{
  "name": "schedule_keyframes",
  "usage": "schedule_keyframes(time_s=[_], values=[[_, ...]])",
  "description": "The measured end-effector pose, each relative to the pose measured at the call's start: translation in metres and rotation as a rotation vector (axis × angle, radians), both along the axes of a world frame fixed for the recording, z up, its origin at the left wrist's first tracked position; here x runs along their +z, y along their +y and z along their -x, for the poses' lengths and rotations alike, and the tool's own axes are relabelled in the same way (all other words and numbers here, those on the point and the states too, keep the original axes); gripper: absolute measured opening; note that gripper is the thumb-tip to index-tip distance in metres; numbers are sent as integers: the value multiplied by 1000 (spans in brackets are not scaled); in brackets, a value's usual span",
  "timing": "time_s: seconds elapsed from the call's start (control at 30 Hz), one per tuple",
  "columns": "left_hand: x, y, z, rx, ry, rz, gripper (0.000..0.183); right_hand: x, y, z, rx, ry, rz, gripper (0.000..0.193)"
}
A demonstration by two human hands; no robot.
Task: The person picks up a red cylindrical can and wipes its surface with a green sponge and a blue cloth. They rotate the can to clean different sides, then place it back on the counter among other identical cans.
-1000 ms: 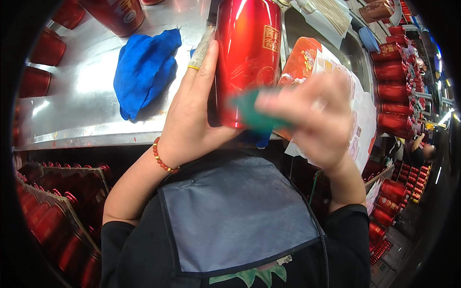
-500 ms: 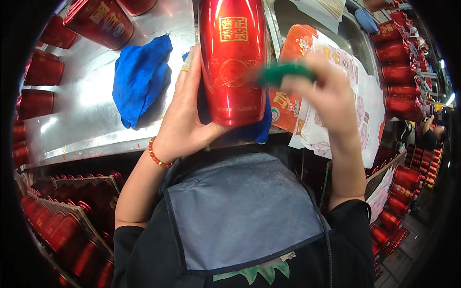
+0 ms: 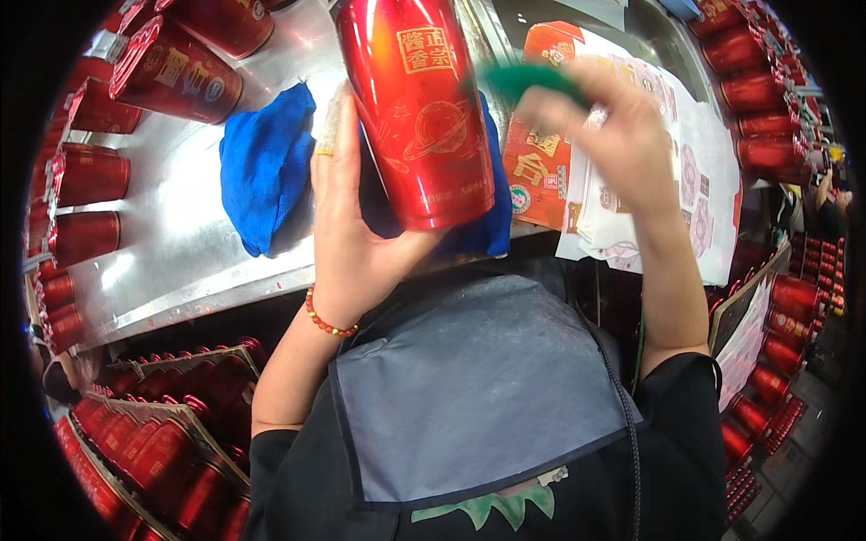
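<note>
A glossy red tapered bottle (image 3: 422, 126) with gold printing leans over the table edge, its top running out of view. My left hand (image 3: 356, 239) grips it around its lower left side, with the thumb beneath the base. Smeared by motion, my right hand (image 3: 618, 135) is closed on a soft green pad (image 3: 534, 86), which reaches toward the bottle's right side; whether it touches cannot be told. Behind and below the bottle lies a blue cloth (image 3: 498, 180), mostly hidden.
On the metal table (image 3: 171, 279), another blue cloth (image 3: 266, 171) lies crumpled near several red bottles (image 3: 185, 77). Printed white papers (image 3: 636, 189) and a red printed sheet (image 3: 534, 180) lie at right. Racks of red bottles (image 3: 149, 451) stand below left, more (image 3: 758, 99) at right.
The bottle has tilted, its top leaning further left, and is turned slightly. The green pad has drawn a little right, off the bottle's front. The whole view has also shifted.
</note>
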State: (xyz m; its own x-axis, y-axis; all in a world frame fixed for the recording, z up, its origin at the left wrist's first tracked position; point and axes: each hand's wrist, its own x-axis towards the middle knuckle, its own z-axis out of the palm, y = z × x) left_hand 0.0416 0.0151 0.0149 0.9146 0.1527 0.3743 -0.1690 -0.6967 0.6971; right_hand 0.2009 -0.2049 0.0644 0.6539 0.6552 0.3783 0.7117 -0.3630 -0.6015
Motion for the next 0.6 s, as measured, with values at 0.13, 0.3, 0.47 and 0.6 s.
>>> schedule_keyframes(time_s=[0.13,0.3,0.47,0.6], values=[[6,4,-2,-52,-11,4,131,19,-6,5,51,425,-176,28],[13,6,-10,-98,57,50,149,11,8,-16,-45,100,-41,29],[10,-6,-11,-2,30,61,146,30,30,1,392,-42,-81,24],[12,-7,-14,4,-34,-12,140,57,52,-44,50,-265,87,22]])
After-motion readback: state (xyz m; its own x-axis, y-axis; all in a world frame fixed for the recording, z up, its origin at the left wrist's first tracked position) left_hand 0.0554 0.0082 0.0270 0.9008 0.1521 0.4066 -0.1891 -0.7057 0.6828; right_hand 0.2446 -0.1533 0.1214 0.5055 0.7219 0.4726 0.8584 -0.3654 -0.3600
